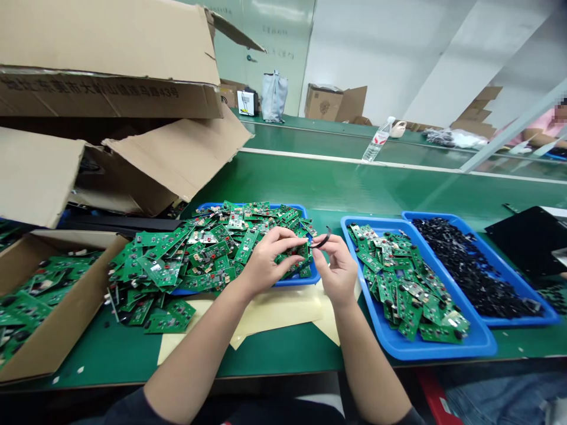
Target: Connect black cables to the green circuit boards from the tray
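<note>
My left hand [273,260] pinches a small green circuit board [305,252] between thumb and fingers, its far end partly hidden by the fingers. Close against it, my right hand [337,268] is closed on a thin curved black strip [324,240], which sticks up past the fingertips. Whether the strip touches the board I cannot tell. Beneath and left of the hands, a heap of green circuit boards [217,248] spills over a blue tray [292,282]. Yellowish paper sheets [279,313] lie under my forearms.
To the right stand a blue tray [473,348] of boards and another blue tray [543,313] full of small black parts. A cardboard box [84,319] of boards is at left, with large cartons [110,41] behind. A water bottle [377,141] stands farther back; a person [547,127] sits far right.
</note>
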Available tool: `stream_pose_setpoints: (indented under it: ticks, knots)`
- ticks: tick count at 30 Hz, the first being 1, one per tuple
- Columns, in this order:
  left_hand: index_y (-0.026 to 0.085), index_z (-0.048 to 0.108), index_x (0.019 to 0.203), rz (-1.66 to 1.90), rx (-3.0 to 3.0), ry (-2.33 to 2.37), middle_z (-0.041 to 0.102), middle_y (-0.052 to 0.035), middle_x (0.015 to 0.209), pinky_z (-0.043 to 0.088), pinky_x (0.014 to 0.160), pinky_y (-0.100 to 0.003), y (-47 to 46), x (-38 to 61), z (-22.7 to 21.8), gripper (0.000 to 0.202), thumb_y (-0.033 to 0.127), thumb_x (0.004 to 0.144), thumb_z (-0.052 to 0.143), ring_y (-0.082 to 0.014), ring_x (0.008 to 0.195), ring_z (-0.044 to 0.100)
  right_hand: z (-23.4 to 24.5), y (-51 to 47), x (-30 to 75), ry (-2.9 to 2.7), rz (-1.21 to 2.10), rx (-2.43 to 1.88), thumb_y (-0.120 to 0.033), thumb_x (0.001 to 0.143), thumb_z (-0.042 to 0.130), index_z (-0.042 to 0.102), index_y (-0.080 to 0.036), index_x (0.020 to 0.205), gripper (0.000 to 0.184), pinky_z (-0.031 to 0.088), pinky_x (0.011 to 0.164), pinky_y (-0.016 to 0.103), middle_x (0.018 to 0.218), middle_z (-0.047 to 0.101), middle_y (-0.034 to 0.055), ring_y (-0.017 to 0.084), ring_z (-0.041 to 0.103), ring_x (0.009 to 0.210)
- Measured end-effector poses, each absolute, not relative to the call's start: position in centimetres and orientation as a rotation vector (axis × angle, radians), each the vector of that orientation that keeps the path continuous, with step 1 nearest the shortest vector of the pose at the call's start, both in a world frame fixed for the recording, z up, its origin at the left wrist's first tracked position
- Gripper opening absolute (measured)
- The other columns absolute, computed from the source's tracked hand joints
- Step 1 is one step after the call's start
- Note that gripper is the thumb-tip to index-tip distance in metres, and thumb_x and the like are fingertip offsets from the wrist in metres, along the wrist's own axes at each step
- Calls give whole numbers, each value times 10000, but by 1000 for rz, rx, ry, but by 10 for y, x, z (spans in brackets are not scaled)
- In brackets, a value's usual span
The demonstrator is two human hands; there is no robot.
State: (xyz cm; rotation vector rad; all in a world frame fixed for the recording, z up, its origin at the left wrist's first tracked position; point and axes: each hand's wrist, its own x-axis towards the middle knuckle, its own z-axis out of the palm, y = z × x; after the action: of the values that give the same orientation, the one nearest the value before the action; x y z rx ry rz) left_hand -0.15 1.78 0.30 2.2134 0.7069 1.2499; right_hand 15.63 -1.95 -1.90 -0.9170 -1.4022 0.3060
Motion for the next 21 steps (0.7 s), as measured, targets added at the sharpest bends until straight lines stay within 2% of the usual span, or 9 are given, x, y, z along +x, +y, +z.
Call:
stream_pose_setpoints:
  ticks: [13, 18, 21]
  knots:
    - [192, 634, 1049, 1208, 2101, 704, 583, -63, 935, 495, 783, -310, 18, 0, 5, 230, 237, 823, 614, -168, 876, 564, -11, -20, 160, -1613, 62, -869, -68, 796, 543, 621, -220, 927, 215, 514, 698, 337, 848, 598, 47, 178, 607, 793]
    - [193, 610, 1066, 1352, 2037, 785, 583, -63, 947, 513, 745, -295, 21, -2, 3, 235, 226, 834, 592, -172, 891, 565, -12, -24, 158, -1639, 356, -810, -99, 803, 501, 630, -207, 893, 191, 508, 720, 348, 864, 607, 60, 185, 604, 818]
    - [195, 611, 1050, 1410, 2120, 783, 592, -63, 956, 505, 794, -322, 20, -2, 2, 239, 209, 812, 625, -176, 903, 571, -13, -23, 156, -1388, 667, -841, -197, 848, 490, 618, -201, 819, 131, 505, 640, 300, 773, 598, 32, 153, 595, 703]
